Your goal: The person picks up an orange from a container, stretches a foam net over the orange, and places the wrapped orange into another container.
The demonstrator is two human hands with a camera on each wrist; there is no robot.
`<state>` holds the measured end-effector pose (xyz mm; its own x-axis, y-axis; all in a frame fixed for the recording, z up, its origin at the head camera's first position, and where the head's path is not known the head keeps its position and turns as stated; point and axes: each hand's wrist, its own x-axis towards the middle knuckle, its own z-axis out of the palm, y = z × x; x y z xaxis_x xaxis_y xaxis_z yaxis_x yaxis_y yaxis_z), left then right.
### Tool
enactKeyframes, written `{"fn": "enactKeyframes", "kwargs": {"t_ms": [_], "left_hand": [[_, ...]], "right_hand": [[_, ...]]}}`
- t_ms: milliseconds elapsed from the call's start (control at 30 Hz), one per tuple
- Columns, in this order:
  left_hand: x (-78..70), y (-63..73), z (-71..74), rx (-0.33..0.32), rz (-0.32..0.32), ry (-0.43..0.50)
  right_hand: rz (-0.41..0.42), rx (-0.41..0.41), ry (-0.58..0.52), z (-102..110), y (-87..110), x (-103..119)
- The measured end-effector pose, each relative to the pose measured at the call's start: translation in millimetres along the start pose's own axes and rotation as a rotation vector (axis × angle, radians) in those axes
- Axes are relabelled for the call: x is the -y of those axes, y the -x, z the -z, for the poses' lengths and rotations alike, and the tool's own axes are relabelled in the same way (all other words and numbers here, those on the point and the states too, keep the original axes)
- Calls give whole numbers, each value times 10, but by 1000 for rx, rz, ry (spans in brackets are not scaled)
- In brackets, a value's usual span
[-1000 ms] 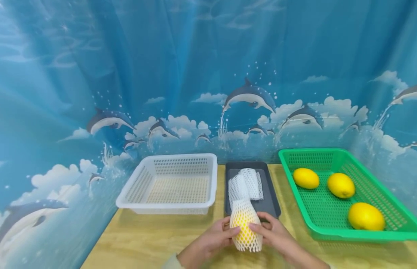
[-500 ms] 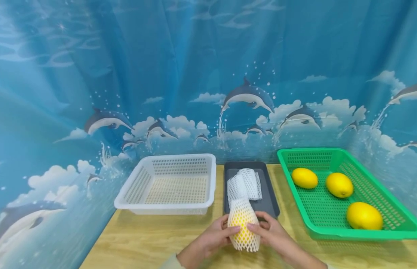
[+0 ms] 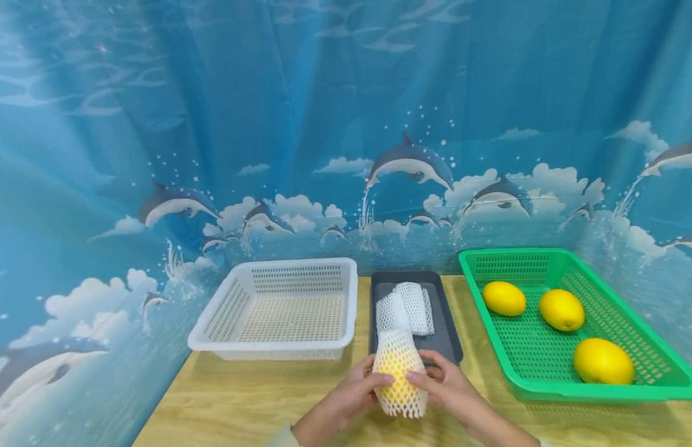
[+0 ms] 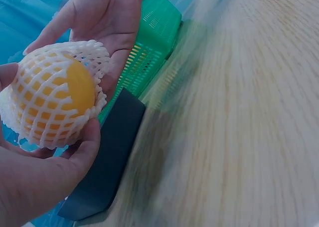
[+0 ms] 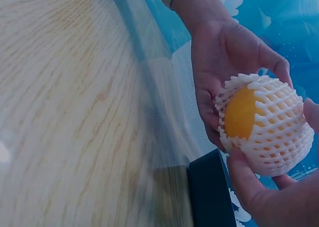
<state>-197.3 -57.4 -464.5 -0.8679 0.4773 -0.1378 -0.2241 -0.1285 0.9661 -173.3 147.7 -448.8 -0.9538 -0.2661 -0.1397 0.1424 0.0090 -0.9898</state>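
Observation:
A yellow lemon sits inside a white foam net sleeve, held over the front of the table. From the left, my left hand grips it with the thumb on the near side. My right hand holds the opposite side, its thumb also pressed on the mesh. In the right wrist view, the lemon's bare yellow end shows through the sleeve's open end, while the net covers the rest. The left wrist view shows fingers of both hands around the netted lemon.
Behind the hands lies a dark grey tray with more white foam net sleeves. A white perforated basket stands to its left. To the right, a green basket holds three lemons. A dolphin-print curtain hangs behind.
The netted lemon and both hands have shifted slightly left, and the head view has moved a little too. Both hands keep their hold on the lemon.

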Motion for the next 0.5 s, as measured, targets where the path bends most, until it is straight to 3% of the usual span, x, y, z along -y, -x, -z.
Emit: {"fn": "enactKeyframes", "kwargs": {"t_ms": [300,500], "left_hand": [[-76,16,39,18,-16,8],[-187,49,100,31,-27,73]], "right_hand": [[30,31,-27,-1,-33,34],[57,-7,-61,-16,-88,91]]}}
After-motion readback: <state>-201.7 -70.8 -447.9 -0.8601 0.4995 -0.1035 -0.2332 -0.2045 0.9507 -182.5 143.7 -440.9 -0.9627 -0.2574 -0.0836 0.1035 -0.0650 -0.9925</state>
